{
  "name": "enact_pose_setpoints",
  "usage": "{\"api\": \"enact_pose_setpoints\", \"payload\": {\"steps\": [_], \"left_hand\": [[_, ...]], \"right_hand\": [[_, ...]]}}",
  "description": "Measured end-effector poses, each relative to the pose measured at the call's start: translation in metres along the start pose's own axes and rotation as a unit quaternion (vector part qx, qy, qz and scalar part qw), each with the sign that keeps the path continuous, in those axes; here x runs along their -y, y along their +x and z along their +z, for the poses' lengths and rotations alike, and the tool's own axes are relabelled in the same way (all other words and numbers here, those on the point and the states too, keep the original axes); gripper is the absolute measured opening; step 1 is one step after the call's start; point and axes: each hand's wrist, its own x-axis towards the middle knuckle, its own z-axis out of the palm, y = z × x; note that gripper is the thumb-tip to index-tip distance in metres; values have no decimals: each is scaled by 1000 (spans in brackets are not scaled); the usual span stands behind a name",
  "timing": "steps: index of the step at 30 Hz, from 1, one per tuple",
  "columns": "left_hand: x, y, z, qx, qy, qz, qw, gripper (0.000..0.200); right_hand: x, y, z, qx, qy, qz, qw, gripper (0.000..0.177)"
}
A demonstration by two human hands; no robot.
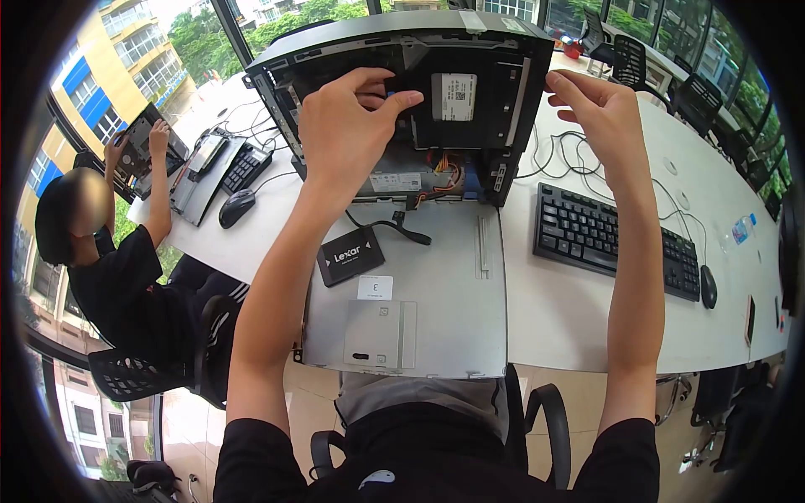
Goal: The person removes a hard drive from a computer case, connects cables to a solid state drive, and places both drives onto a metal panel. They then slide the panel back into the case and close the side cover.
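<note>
A black desktop computer case (402, 42) stands with its open side facing me. My left hand (348, 126) is in front of its interior, fingers bent and thumb stretched out beside a black drive bay with a white label (454, 96). I see nothing held between thumb and fingers. My right hand (599, 109) hovers by the case's right edge, its fingers loosely bent, apart and without a visible object. Below, a Lexar solid-state drive (350, 254) lies on a flat grey metal panel (453, 310). Near it are a black cable (402, 228) and a white label (375, 287).
A black keyboard (579, 230) and mouse (708, 287) lie right, with loose cables and a plastic bottle (742, 228). At left, another person (109, 268) handles an open case (147, 159) near a second mouse (237, 208). A chair armrest (549, 432) is below.
</note>
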Motion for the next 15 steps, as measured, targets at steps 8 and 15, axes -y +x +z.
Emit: {"api": "enact_pose_setpoints", "payload": {"steps": [8, 15], "left_hand": [[3, 4, -13, 11, -8, -10, 1000, 48], [18, -1, -14, 72, -92, 2, 993, 52]], "right_hand": [[-3, 1, -5, -6, 5, -22, 1000, 40], [-4, 3, -3, 16, 26, -36, 999, 37]]}}
